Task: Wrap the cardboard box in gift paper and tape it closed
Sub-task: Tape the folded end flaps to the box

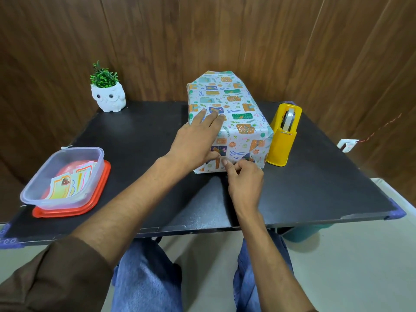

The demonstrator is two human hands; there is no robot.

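Observation:
The box (238, 113) is covered in white gift paper printed with presents and scissors, and lies lengthwise on the black table (144, 140). My left hand (198, 136) rests flat on its top, fingers spread, thumb down against the near end face. My right hand (243, 179) is at the bottom of that near face, fingertips pinched against the folded paper flaps; whether a piece of tape is under them I cannot tell. A yellow tape dispenser (284, 136) with a clear tape roll stands touching the box's right side.
A clear plastic tub (65, 176) with printed cards sits on a red lid at the near left. A white owl pot (108, 95) with a green plant stands at the back left. Wooden panels close the back. My knees are under the near edge.

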